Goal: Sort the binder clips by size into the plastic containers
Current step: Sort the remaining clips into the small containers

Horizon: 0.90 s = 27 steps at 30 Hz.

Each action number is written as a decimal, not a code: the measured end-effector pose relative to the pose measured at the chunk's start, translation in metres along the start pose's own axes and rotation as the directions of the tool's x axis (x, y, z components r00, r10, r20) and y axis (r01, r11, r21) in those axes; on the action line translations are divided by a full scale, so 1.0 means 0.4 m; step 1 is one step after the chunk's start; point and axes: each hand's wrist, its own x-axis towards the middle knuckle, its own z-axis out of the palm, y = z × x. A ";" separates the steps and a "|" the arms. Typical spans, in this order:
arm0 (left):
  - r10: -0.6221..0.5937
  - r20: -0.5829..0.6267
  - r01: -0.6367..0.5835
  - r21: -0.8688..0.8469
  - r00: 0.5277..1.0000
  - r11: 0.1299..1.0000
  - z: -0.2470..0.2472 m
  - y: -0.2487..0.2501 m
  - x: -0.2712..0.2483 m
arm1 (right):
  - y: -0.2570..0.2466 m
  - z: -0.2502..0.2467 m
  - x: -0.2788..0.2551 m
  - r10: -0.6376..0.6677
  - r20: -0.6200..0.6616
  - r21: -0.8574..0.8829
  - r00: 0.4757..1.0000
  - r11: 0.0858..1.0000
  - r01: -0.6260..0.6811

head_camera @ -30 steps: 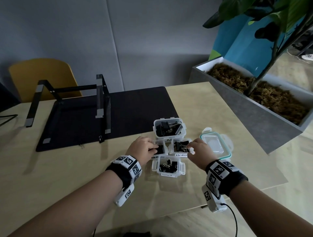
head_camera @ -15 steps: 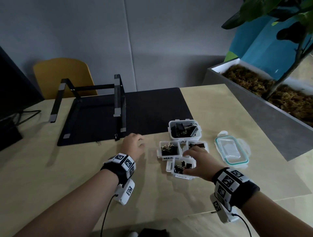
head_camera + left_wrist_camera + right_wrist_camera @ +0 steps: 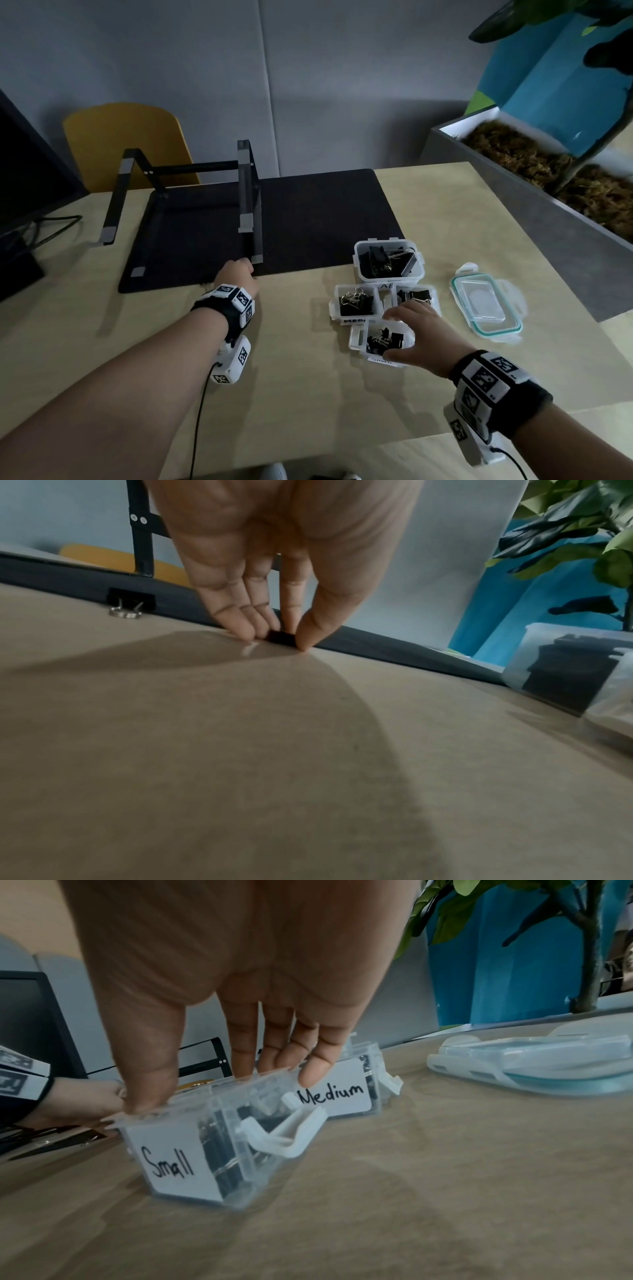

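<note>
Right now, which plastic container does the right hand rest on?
The container labelled Small, nearest the person: the right hand holds it by the rim.

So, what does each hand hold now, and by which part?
The left hand pinches a black binder clip by its body. The right hand grips the Small container by its top rim.

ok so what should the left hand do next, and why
Probably lift the black clip that the left hand pinches at the mat edge and carry it to the Small container, whose rim the right hand grips; it looks small, though partly hidden.
</note>
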 end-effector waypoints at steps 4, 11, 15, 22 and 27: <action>-0.038 0.007 0.039 -0.053 0.999 0.998 0.003 0.009 -0.009 | -0.001 -0.001 -0.002 -0.006 -0.001 0.009 1.000 1.000 0.006; 0.073 -0.026 -0.077 -0.206 0.997 0.975 0.029 0.050 -0.090 | -0.004 -0.001 -0.005 0.007 0.005 0.008 1.000 1.000 -0.007; 0.213 -0.064 -0.221 -0.373 0.975 0.901 0.046 0.107 -0.181 | -0.009 0.000 -0.014 0.018 -0.004 0.009 1.000 1.000 -0.018; 0.515 0.050 -0.398 -0.572 0.856 0.717 0.069 0.240 -0.356 | -0.016 0.001 -0.022 0.036 -0.002 0.001 0.999 0.999 -0.036; 0.597 0.083 -0.445 -0.588 0.798 0.676 0.093 0.289 -0.376 | -0.021 -0.003 -0.021 0.030 0.004 -0.023 1.000 0.999 -0.030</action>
